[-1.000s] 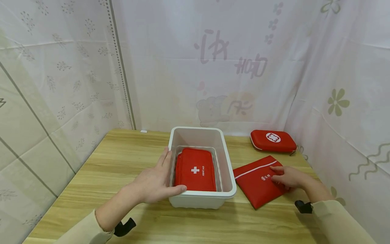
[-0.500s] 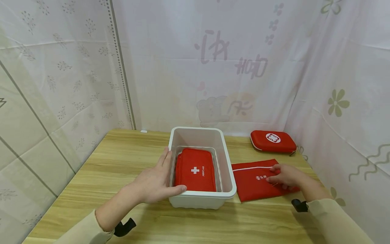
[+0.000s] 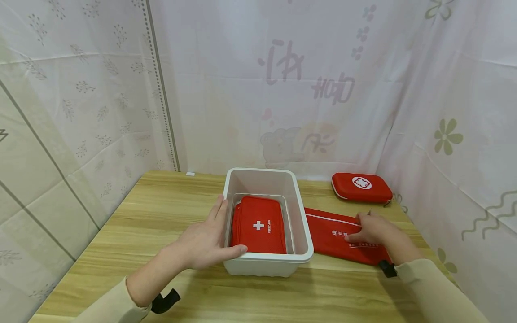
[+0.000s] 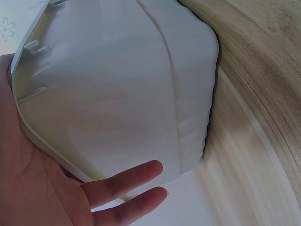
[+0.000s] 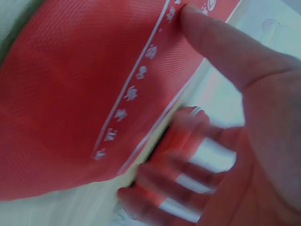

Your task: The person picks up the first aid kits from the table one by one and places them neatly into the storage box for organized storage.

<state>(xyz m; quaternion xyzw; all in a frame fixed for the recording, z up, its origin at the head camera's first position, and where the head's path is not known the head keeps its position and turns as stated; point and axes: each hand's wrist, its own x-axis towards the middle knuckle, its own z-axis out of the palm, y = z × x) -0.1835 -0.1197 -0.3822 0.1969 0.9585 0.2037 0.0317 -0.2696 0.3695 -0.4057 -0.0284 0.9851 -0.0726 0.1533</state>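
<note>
A light grey plastic bin [image 3: 268,257] stands on the table, holding a red first aid pouch [image 3: 262,217] with a white cross. Across the bin's near left corner rests my left hand [image 3: 208,242], fingers straight along the outer wall and thumb over the front rim. To the right lies a flat red zip pouch [image 3: 329,237] with a white stripe and white lettering; the bin hides its left end. My right hand [image 3: 373,231] is over its right part. In the right wrist view the thumb presses the pouch's face [image 5: 84,80], while the spread, blurred fingers reach past the striped edge.
A red hard-shell zip case [image 3: 361,187] with a white round emblem lies at the back right of the wooden table [image 3: 169,211]. Printed curtains [image 3: 242,112] hang close behind and at both sides. A small white piece [image 3: 190,173] sits at the back edge.
The flat zip pouch has turned clockwise under my right hand, its stripe now sloping down to the right. My right hand has shifted slightly left. The left hand and bin have stayed put.
</note>
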